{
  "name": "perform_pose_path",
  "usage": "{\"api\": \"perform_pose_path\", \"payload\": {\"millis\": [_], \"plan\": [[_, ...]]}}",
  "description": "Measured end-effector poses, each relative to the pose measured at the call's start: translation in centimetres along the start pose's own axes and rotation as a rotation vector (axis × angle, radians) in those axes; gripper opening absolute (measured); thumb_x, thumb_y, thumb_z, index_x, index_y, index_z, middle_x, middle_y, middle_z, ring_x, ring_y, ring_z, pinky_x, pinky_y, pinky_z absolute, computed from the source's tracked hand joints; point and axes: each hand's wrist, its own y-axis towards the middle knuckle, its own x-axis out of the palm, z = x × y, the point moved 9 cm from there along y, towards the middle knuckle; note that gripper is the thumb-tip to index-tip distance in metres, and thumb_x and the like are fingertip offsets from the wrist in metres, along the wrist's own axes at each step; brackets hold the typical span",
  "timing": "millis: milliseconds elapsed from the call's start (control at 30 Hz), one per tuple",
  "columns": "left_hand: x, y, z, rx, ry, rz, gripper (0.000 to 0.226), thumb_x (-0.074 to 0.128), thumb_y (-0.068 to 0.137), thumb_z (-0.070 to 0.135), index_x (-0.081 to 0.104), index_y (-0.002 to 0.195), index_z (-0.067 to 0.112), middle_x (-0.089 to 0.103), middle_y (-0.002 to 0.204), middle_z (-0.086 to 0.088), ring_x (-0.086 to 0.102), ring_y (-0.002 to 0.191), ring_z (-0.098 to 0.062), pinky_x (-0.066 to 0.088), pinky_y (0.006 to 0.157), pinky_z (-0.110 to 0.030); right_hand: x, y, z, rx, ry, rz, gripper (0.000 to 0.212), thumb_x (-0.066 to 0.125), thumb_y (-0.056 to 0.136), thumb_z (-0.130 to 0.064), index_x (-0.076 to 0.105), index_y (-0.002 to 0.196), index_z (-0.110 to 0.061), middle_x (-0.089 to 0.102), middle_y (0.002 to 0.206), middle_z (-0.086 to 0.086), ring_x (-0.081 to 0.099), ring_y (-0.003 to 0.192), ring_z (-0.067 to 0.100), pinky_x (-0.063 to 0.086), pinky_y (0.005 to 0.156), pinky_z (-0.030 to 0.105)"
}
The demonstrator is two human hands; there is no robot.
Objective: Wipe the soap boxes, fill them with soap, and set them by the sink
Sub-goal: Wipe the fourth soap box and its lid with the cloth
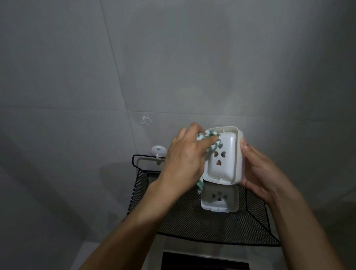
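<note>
Gripping a white soap box [224, 157] at the frame's centre, the right hand [261, 172] curls round its right edge. The left hand [186, 160] pinches a green-and-white cloth [210, 142] against the box's heart-holed insert. Just below, a second box [217, 200] seems to rest in a black mesh basket [254, 219].

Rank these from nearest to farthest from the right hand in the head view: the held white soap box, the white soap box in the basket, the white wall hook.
1. Held white plastic soap box: gripped by the right hand.
2. Second white soap box: below, in the black mesh basket.
3. Round white wall hook: far left, on the wall.
</note>
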Motion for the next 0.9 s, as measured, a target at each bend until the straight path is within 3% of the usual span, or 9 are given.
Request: {"api": "perform_pose_path", "payload": {"millis": [167,333,467,567,633,733,800,900], "plan": [[0.9,-0.1,2.2,0.118,-0.176,-0.086,0.037,0.061,0.091,0.008,0.071,0.122,0.025,0.054,0.114,-0.004,0.046,0.104,-0.021,0.043,0.088,-0.04,-0.8,0.4,-0.6,-0.032,0.04,0.027,0.048,0.041,0.105,-0.038,0.052,0.142,-0.009,0.058,0.137,0.026,0.063,0.119,0.041,0.057,0.085,0.052],[2.5,-1.1,2.1,0.177,-0.186,-0.192,0.042,0.062,0.081,-0.004,0.078,0.104,0.027,0.056,0.112,0.002,0.046,0.107,-0.017,0.04,0.091,-0.041,-2.5,-0.1,-1.5,-0.063,-0.004,0.073,0.046,0.046,0.102,-0.042,0.062,0.134,-0.013,0.062,0.133,0.024,0.066,0.115,0.037,0.06,0.078,0.047],[4.1,-1.9,0.3,0.1,-0.13,-0.242,0.037,0.061,0.085,-0.001,0.077,0.099,0.028,0.056,0.111,0.008,0.045,0.107,-0.012,0.041,0.093,-0.041,-3.7,-0.9,-0.9,-0.05,-0.086,0.089,0.046,0.043,0.104,-0.04,0.054,0.14,-0.013,0.06,0.137,0.022,0.061,0.122,0.043,0.056,0.085,0.057],[5.6,-2.8,-0.4,0.043,-0.146,-0.256,0.034,0.058,0.087,0.001,0.076,0.098,0.027,0.053,0.106,0.009,0.045,0.102,-0.011,0.046,0.087,-0.037,-5.2,-1.7,0.0,-0.017,-0.195,0.187,0.044,0.051,0.1,-0.039,0.058,0.135,-0.013,0.063,0.131,0.023,0.062,0.116,0.046,0.054,0.083,0.064],[6.5,-3.5,-1.0,-0.005,-0.155,-0.24,0.036,0.057,0.085,-0.001,0.075,0.1,0.026,0.053,0.105,0.006,0.048,0.101,-0.015,0.048,0.082,-0.038,-6.4,-2.4,0.0,-0.014,-0.262,0.295,0.045,0.062,0.089,-0.041,0.064,0.126,-0.015,0.066,0.125,0.021,0.066,0.11,0.042,0.058,0.076,0.054],[8.1,-4.4,-2.4,-0.089,-0.18,-0.242,0.035,0.057,0.087,0.002,0.071,0.108,0.026,0.053,0.104,0.003,0.052,0.098,-0.016,0.049,0.08,-0.037,-7.6,-3.3,-0.7,-0.032,-0.398,0.4,0.05,0.077,0.074,-0.045,0.069,0.118,-0.023,0.073,0.112,0.005,0.069,0.104,0.031,0.057,0.069,0.039],[9.6,-5.1,-3.2,-0.134,-0.17,-0.311,0.034,0.057,0.089,0.006,0.07,0.112,0.026,0.054,0.104,0.003,0.054,0.098,-0.016,0.049,0.084,-0.037,-7.9,-3.5,-1.1,-0.056,-0.477,0.425,0.053,0.084,0.069,-0.045,0.07,0.116,-0.029,0.075,0.105,-0.008,0.07,0.098,0.019,0.054,0.066,0.031],[11.8,-6.2,-4.0,-0.172,-0.134,-0.449,0.029,0.059,0.091,0.013,0.069,0.115,0.027,0.057,0.107,0.002,0.056,0.102,-0.018,0.049,0.09,-0.039,-7.3,-3.1,-1.0,-0.088,-0.583,0.394,0.061,0.089,0.062,-0.048,0.069,0.117,-0.032,0.074,0.111,-0.011,0.07,0.098,0.007,0.054,0.073,0.023]]}}
